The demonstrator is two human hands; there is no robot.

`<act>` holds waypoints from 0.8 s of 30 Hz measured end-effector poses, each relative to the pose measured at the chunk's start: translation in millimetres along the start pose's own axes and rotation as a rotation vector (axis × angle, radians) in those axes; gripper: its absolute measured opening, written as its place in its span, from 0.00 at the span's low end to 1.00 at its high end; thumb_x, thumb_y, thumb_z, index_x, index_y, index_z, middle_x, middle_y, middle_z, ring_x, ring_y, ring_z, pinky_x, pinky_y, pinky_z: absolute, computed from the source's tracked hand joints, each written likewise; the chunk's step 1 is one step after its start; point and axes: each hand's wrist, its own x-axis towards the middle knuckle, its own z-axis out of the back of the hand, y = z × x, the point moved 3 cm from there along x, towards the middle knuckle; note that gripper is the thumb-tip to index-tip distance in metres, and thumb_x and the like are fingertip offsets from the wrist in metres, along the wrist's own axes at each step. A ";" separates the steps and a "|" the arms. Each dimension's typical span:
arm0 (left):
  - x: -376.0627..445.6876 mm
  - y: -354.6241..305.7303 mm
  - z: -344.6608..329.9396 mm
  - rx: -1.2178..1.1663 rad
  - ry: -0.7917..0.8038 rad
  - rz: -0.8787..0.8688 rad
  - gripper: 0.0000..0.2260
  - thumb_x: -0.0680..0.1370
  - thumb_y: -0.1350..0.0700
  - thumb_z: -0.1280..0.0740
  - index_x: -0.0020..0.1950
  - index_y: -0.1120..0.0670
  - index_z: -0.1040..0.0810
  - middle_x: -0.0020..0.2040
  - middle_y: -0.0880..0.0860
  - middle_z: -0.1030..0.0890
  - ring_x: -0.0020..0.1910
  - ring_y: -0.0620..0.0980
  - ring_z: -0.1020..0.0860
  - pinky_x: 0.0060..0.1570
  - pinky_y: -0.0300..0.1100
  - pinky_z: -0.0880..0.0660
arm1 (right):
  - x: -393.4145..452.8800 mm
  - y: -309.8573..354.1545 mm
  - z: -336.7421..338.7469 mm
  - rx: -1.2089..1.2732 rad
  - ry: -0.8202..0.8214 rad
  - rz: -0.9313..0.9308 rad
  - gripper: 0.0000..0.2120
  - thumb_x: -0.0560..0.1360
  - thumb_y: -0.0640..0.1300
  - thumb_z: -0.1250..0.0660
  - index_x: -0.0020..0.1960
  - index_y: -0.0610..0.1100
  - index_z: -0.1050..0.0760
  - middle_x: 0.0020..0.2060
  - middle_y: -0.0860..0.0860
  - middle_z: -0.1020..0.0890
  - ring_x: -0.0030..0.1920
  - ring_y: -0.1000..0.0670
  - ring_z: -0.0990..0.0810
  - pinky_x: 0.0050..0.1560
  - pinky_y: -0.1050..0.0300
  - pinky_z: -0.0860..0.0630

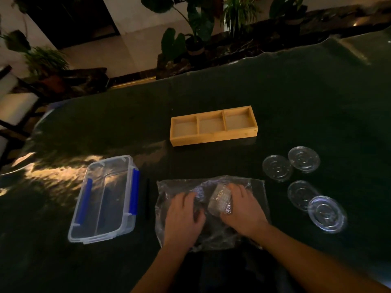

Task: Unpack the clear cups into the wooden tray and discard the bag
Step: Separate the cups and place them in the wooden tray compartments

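Observation:
A crumpled clear plastic bag (169, 187) lies on the dark table near the front edge. Inside it, a stack of clear patterned cups (220, 199) lies on its side. My left hand (184, 216) presses on the bag's left part and grips the film. My right hand (245, 210) is wrapped around the cups through the bag. Beyond the bag stands the wooden tray (213, 138) with three compartments, all holding nothing.
A clear plastic box (105, 199) with blue clips sits left of the bag, a thin dark stick (147, 197) between them. Several clear round lids (304, 159) lie to the right. Plants stand past the table's far edge.

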 end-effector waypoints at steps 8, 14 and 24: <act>10.5 -5.6 -54.2 -0.066 0.519 0.003 0.37 0.69 0.42 0.28 0.74 0.50 0.37 0.67 0.54 0.34 0.65 0.54 0.35 0.64 0.46 0.32 | 20.2 4.9 24.1 -0.175 -0.181 0.181 0.41 0.61 0.57 0.23 0.67 0.48 0.38 0.62 0.46 0.25 0.59 0.44 0.26 0.61 0.46 0.29; 21.7 3.7 -45.5 -0.711 0.548 0.396 0.33 0.67 0.65 0.26 0.70 0.54 0.33 0.53 0.46 0.25 0.49 0.42 0.25 0.42 0.31 0.28 | 39.4 27.8 11.5 -0.444 -0.082 0.327 0.39 0.61 0.50 0.21 0.67 0.43 0.34 0.61 0.42 0.24 0.59 0.39 0.26 0.61 0.39 0.30; 17.4 1.0 -31.7 -1.005 0.558 0.424 0.36 0.69 0.67 0.29 0.71 0.45 0.36 0.65 0.50 0.26 0.60 0.46 0.25 0.55 0.45 0.23 | -7.3 13.5 -19.4 -0.520 0.176 0.404 0.33 0.70 0.60 0.35 0.71 0.49 0.35 0.71 0.39 0.31 0.71 0.36 0.37 0.70 0.36 0.53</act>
